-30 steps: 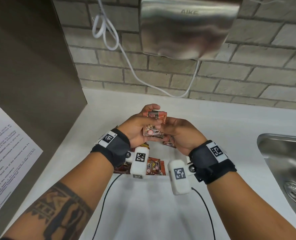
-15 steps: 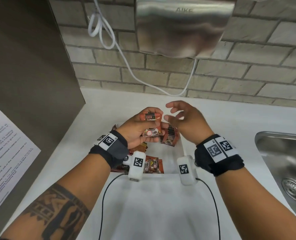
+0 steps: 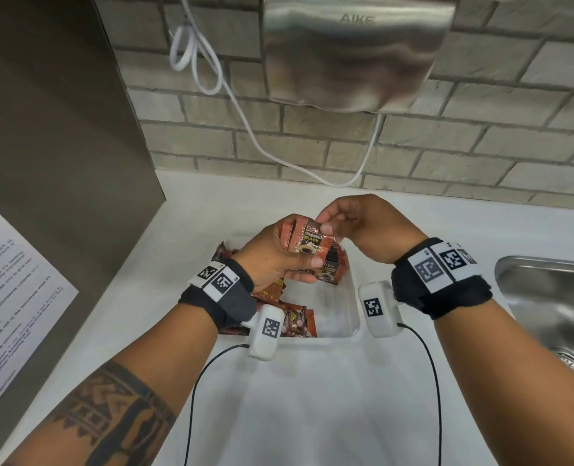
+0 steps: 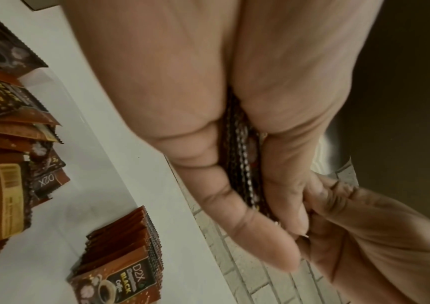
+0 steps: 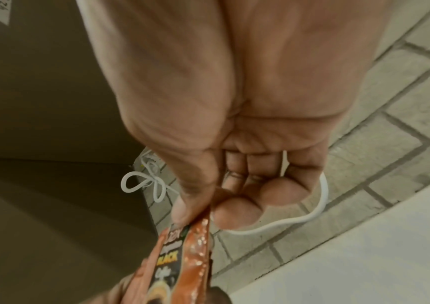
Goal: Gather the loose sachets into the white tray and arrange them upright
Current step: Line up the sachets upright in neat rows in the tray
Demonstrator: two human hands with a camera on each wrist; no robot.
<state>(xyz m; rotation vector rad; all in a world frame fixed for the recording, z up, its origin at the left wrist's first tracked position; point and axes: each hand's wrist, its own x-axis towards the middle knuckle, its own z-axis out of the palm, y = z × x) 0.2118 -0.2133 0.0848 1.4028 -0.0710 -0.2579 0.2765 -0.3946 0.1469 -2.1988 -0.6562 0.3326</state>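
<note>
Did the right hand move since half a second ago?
Yes. The right hand was open beside the sachets; it has come toward the left hand, away from the sink, and pinches the front sachet.

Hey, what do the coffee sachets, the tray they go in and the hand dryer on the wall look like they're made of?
Sachets: probably glossy printed foil or plastic film; they glint, and the edges are serrated.
White tray: likely smooth moulded plastic, with rounded walls and a soft sheen.
Hand dryer: brushed metal, seemingly stainless steel, with blurred reflections.
</note>
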